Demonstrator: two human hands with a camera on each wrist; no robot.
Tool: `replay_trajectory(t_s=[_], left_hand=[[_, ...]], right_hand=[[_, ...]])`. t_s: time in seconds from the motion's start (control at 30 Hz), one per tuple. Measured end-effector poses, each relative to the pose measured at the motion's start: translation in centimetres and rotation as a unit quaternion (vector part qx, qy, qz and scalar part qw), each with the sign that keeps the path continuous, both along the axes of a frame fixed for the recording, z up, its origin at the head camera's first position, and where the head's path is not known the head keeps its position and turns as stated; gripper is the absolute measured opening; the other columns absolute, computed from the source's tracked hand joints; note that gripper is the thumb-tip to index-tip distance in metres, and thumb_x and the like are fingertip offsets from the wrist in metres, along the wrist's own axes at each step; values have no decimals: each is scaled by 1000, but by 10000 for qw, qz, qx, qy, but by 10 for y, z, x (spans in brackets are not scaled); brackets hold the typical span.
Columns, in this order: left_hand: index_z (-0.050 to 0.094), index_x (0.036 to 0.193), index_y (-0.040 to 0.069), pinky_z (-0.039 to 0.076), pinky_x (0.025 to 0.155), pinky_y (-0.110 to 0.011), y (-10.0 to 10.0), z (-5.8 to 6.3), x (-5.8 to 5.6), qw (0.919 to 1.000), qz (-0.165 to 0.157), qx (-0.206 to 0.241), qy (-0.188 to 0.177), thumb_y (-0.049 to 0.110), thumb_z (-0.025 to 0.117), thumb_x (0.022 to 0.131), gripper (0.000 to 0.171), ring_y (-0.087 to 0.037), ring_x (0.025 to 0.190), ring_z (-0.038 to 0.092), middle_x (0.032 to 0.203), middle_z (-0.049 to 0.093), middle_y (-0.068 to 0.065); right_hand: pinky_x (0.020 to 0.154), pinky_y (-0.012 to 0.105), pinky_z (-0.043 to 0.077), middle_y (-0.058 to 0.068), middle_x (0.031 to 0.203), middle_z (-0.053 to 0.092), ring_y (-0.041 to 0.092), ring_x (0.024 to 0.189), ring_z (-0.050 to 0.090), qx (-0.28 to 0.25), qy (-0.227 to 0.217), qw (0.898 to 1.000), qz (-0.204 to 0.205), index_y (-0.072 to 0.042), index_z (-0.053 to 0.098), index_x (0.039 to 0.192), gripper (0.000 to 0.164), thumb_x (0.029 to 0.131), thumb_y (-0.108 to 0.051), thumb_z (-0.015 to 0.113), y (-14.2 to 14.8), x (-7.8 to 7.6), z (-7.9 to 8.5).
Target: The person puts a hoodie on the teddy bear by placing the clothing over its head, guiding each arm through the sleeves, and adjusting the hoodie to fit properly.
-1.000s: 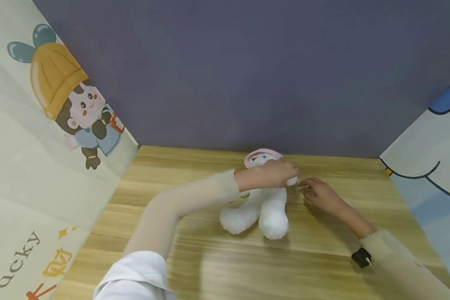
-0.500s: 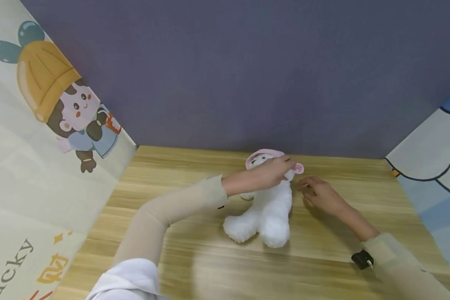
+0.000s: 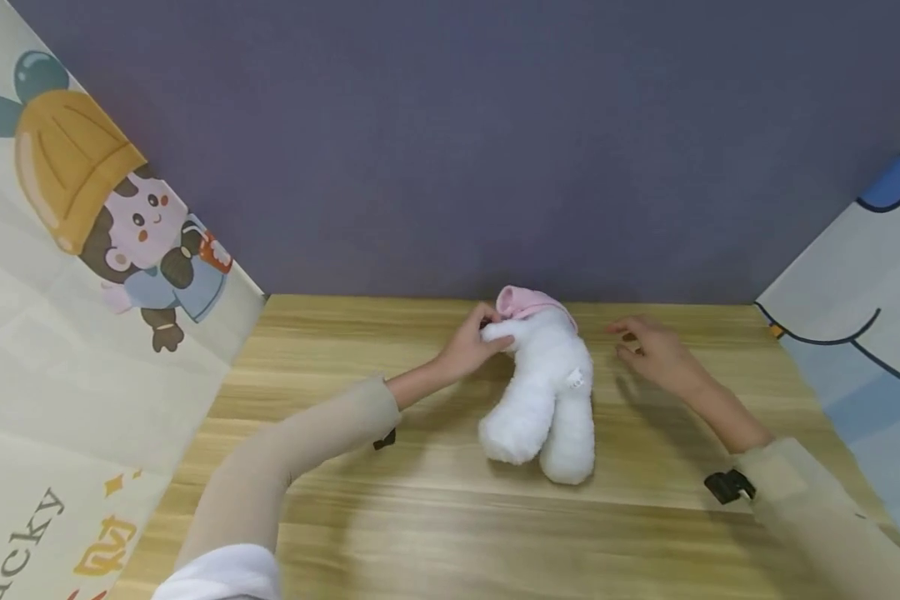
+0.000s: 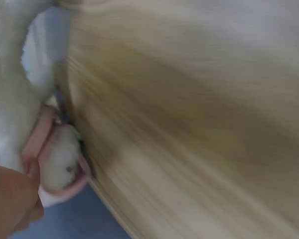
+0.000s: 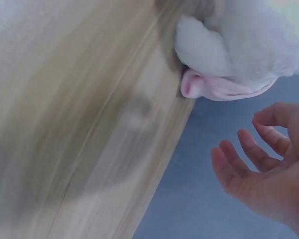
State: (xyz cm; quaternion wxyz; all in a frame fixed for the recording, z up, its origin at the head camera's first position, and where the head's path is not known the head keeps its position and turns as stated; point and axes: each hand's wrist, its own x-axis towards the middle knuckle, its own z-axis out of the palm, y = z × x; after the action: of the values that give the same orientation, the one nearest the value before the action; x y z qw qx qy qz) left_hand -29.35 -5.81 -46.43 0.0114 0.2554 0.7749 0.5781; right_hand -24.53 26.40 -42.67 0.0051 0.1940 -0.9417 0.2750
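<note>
A white plush toy (image 3: 558,358) with a pink hood (image 3: 525,302) has its back toward the head camera, a small white tag (image 3: 574,378) showing low on it. My left hand (image 3: 468,343) grips one of its stubby arms (image 3: 501,331), thumb over it. In the left wrist view, the left hand (image 4: 12,199) is at the hood's edge and the toy's face (image 4: 60,159) shows, turned away from the head camera. To the toy's right, my right hand (image 3: 663,358) hovers apart from it with relaxed, slightly bent fingers; the right wrist view shows nothing in that palm (image 5: 284,184).
Under the toy is a wood-grain table (image 3: 420,533). Directly behind the toy, a dark grey-blue panel (image 3: 495,150) rises from the table's far edge. Printed side panels stand left (image 3: 15,333) and right (image 3: 840,333). A small black device (image 3: 729,486) is at the right sleeve.
The plush toy has turned over from face showing to back showing. My left hand has shifted left from its head to its arm. The right hand has moved up slightly.
</note>
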Motion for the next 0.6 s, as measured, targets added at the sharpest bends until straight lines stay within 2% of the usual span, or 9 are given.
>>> replay_trajectory(t_s=[0.13,0.2,0.23,0.3,0.37,0.4,0.43,0.53,0.6], left_hand=[[47,103,1,47,84,-30,-29,-12,4,9939,-380,-998,291,2,73,91,29,-22,98,54,104,54,-14],[48,103,1,47,83,-32,-44,-11,6,9776,-640,-1934,524,3,71,91,26,-21,94,52,99,52,-10],[49,104,1,47,82,-33,-51,-9,7,9637,-788,-2474,619,4,70,92,24,-20,92,51,97,51,-8],[54,104,3,49,78,-33,-63,2,8,9268,-1062,-3533,699,9,64,96,15,-17,85,52,91,53,-5],[59,104,3,52,77,-36,-73,20,9,8911,-1305,-4298,637,17,57,102,14,-17,82,55,87,57,-4],[61,103,4,52,78,-38,-76,30,9,8780,-1342,-4560,560,22,52,106,21,-18,80,57,85,58,-5],[63,101,5,53,78,-39,-78,41,9,8701,-1310,-4725,506,26,47,108,27,-19,79,58,84,59,-6],[66,104,2,52,86,-44,-81,70,4,8692,-1066,-4806,471,29,36,112,41,-26,87,63,90,64,-13],[67,106,0,53,85,-44,-79,81,-1,8732,-806,-4761,659,26,34,112,42,-29,91,64,92,65,-14]], right_hand=[[85,57,56,31,125,60,51,108,62,66,142,9998,139,8,59,127,31,97,0,62,-3,2,-1],[87,57,55,30,124,61,51,108,62,31,153,9997,179,8,59,127,31,96,2,62,-6,2,-1],[87,57,54,29,124,62,50,108,62,65,173,9996,195,8,59,127,31,96,2,62,-8,1,-1],[87,57,54,29,124,62,49,107,63,171,228,9993,250,8,59,128,32,96,1,63,-12,0,1],[87,57,54,28,125,63,47,107,64,334,265,9986,311,7,59,128,33,97,-3,63,-18,-2,4],[88,56,54,28,126,62,46,108,64,429,255,9982,337,7,58,129,34,98,-6,63,-22,-2,5],[88,57,54,29,128,61,46,108,64,530,232,9977,361,7,57,131,35,100,-10,62,-26,-3,7],[95,61,49,32,135,55,49,118,59,818,59,9958,416,7,53,136,41,106,-21,53,-39,-5,13],[103,64,42,33,141,50,51,127,51,951,-61,9941,520,6,49,142,46,110,-26,45,-48,-8,17]])
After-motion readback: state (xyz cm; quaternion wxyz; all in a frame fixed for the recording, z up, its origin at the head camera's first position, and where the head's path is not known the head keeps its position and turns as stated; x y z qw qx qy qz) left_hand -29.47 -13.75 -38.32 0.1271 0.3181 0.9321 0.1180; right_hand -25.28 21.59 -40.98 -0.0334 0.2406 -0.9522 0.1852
